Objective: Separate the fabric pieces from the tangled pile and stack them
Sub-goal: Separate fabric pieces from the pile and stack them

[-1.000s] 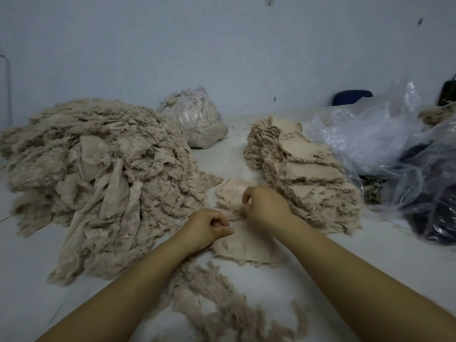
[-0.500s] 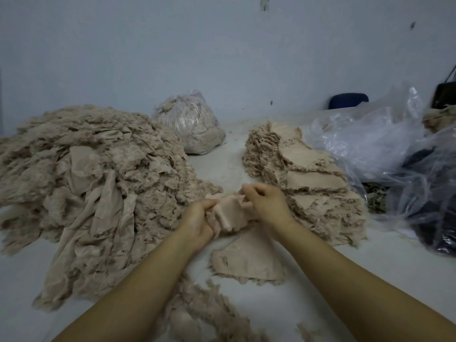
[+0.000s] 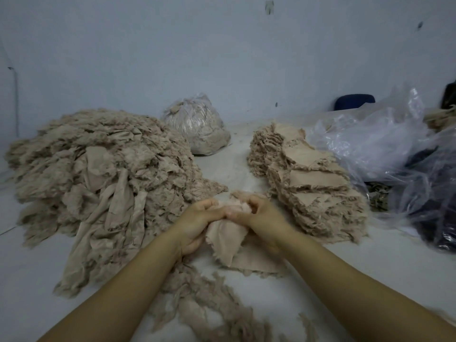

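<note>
Tangled pile (image 3: 98, 183), beige, lay at left. Left hand (image 3: 197, 223) and right hand (image 3: 261, 215), centre, both gripped one fabric piece (image 3: 225, 236), lifted above a flat piece (image 3: 256, 262). Stack (image 3: 308, 183) stood just right; plastic bags (image 3: 380, 141) beyond.

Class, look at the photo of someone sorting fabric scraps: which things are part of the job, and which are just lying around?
Part of the job:
left hand
right hand
fabric piece gripped by both hands
tangled pile
stack

Lying about:
filled bag
loose plastic bags
frayed threads
blue object
</note>
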The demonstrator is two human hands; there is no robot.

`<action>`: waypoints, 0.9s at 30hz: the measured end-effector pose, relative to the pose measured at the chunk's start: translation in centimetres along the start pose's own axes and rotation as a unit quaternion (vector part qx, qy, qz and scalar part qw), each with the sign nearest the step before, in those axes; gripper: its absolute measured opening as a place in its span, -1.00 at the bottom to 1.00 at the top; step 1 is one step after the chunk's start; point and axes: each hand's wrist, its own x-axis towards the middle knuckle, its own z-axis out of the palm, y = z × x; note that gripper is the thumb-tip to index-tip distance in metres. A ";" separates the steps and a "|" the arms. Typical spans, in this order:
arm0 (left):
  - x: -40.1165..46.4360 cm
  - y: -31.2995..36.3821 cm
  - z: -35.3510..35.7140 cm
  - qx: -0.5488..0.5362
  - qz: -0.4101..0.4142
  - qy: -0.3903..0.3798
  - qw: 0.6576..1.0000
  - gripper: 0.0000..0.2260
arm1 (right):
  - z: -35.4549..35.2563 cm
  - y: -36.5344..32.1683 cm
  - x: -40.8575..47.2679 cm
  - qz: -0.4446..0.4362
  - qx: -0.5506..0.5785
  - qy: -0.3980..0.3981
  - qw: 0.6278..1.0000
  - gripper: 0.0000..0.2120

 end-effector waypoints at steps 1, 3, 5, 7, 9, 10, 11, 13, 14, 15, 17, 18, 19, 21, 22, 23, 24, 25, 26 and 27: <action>-0.1 -0.1 0.1 0.034 0.007 0.012 0.999 -0.94 | 0.1 0.1 0.0 -0.013 0.007 0.051 0.999 -0.91; -0.2 -0.4 0.1 0.083 0.022 0.038 0.996 -0.89 | -0.3 0.6 0.3 -0.006 0.046 0.113 0.993 -0.76; -0.4 -0.6 0.0 0.092 0.024 0.050 0.994 -0.89 | -0.5 0.8 0.2 0.012 0.068 0.124 0.990 -0.73; -0.6 -0.7 0.0 0.092 0.006 0.052 0.994 -0.94 | -0.6 0.8 0.0 0.011 0.078 0.133 0.988 -0.78; -0.8 -0.8 0.0 0.070 -0.016 0.040 0.997 -0.93 | -0.6 0.8 -0.1 0.002 0.094 0.158 0.983 -0.83; -0.9 -0.9 0.1 0.050 -0.029 0.033 0.998 -0.91 | -0.7 0.8 0.0 -0.003 0.102 0.171 0.980 -0.85; -1.0 -0.9 0.3 0.030 -0.041 0.026 0.998 -0.88 | -0.9 0.7 0.0 -0.009 0.105 0.181 0.978 -0.87; -1.3 -0.9 0.4 0.020 -0.058 0.012 0.998 -0.85 | -1.5 0.6 -0.1 -0.029 0.064 0.187 0.980 -0.87; -1.5 -0.9 0.5 0.031 -0.063 0.003 0.998 -0.84 | -1.9 0.6 -0.2 -0.042 0.020 0.187 0.981 -0.87; -1.8 -0.9 0.6 0.043 -0.069 -0.007 0.997 -0.85 | -2.2 0.6 -0.2 -0.049 -0.025 0.184 0.981 -0.87; -2.2 -0.9 0.5 0.072 -0.087 -0.017 0.993 -0.88 | -2.8 0.6 -0.3 -0.039 -0.059 0.173 0.982 -0.88; -2.3 -0.9 0.4 0.088 -0.099 -0.020 0.991 -0.89 | -3.0 0.7 -0.3 -0.027 -0.057 0.161 0.985 -0.88; -2.5 -1.0 0.3 0.099 -0.110 -0.023 0.989 -0.88 | -3.1 0.8 -0.4 -0.009 -0.060 0.148 0.987 -0.86; -2.5 -1.1 0.1 0.099 -0.121 -0.022 0.988 -0.86 | -3.1 0.7 -0.9 0.035 -0.055 0.118 0.991 -0.77; -2.5 -1.2 0.0 0.094 -0.121 -0.023 0.988 -0.85 | -3.1 0.7 -1.1 0.050 -0.040 0.101 0.993 -0.73; -2.6 -1.2 0.0 0.089 -0.121 -0.024 0.988 -0.84 | -3.0 0.8 -1.3 0.057 -0.034 0.085 0.994 -0.71; -2.5 -1.2 0.0 0.085 -0.121 -0.022 0.989 -0.83 | -3.0 0.9 -1.3 0.056 -0.035 0.076 0.995 -0.69; -2.4 -1.1 0.1 0.081 -0.121 -0.014 0.989 -0.81 | -2.8 0.9 -1.3 0.049 -0.039 0.075 0.995 -0.68; -2.3 -1.0 0.3 0.080 -0.117 0.001 0.990 -0.78 | -2.5 0.8 -1.4 0.034 -0.042 0.077 0.996 -0.70; -2.2 -0.7 0.5 0.088 -0.105 0.019 0.990 -0.73 | -2.1 0.7 -1.4 0.018 -0.047 0.076 0.996 -0.74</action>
